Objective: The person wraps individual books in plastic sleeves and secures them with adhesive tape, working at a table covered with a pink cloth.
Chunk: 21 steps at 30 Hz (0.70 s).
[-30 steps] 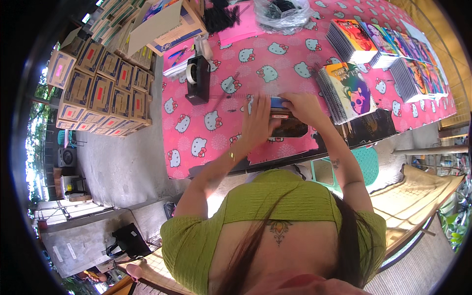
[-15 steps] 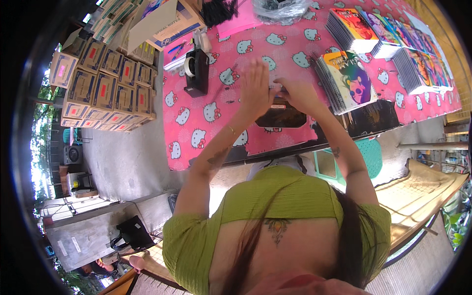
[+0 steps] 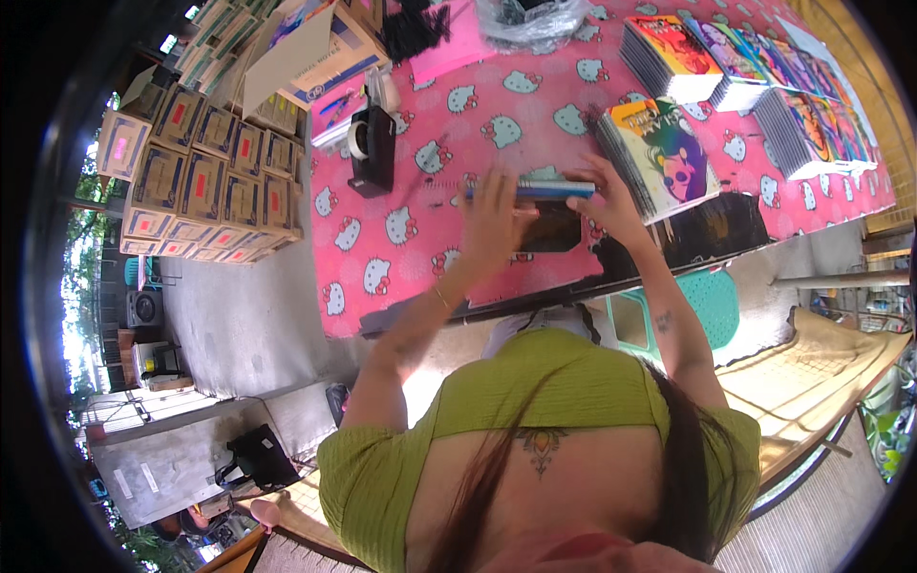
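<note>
My left hand (image 3: 492,218) and my right hand (image 3: 614,202) are together over the near part of the table, holding a blue-edged spiral notebook (image 3: 552,190) seen nearly edge-on. Whether it is one notebook or several pressed together, I cannot tell. My left fingers lie over its left part, slightly blurred, with the thumb on the near side. At the right end, my right thumb presses the near edge while the fingers reach behind. Just right of my right hand lies a stack of spiral notebooks (image 3: 669,158) with a colourful illustrated cover. Below the held notebook is a dark patch (image 3: 552,235).
A black tape dispenser (image 3: 373,153) stands left on the pink patterned tablecloth (image 3: 401,227). More notebook stacks (image 3: 673,59) fill the far right. Clear plastic (image 3: 535,21) and an open carton (image 3: 320,62) are at the back. Cardboard boxes (image 3: 201,172) are piled on the left.
My hands have drawn nearer to me and further apart. A blue-edged notebook now shows between them, where before they met with fingers raised above the dark patch.
</note>
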Tool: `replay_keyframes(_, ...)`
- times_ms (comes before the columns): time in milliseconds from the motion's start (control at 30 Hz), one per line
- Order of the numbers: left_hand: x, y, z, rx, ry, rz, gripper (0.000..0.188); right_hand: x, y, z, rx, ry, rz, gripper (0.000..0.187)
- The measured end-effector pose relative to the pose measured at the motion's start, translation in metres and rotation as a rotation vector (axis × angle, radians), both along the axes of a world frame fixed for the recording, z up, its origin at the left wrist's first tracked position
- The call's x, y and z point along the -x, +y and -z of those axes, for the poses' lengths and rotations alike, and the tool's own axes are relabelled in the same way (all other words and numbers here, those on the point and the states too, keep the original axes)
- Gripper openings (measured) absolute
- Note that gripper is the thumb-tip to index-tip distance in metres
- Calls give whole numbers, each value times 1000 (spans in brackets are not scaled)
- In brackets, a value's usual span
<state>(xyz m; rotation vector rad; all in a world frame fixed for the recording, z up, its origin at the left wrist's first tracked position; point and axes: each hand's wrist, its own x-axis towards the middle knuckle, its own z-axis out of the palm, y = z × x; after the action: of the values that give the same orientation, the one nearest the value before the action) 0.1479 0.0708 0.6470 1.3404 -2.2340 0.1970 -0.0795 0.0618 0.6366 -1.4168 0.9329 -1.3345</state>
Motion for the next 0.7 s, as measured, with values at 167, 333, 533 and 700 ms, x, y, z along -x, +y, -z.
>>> replay_keyframes(167,-10,-49,-69,-469,-337,174,61,-16,-8,25,-114,-64,18,21)
replay_keyframes(333,7,25,40,-96,-189,107,79,-23,-4,20,-91,7,108,21)
replay_keyframes(533,26,-27,-10,6,-118,-7,84,-20,-6,31,-89,10,99,23)
replay_keyframes(700,34,20,36,-150,-132,145,82,-17,-15,29,-38,43,129,24)
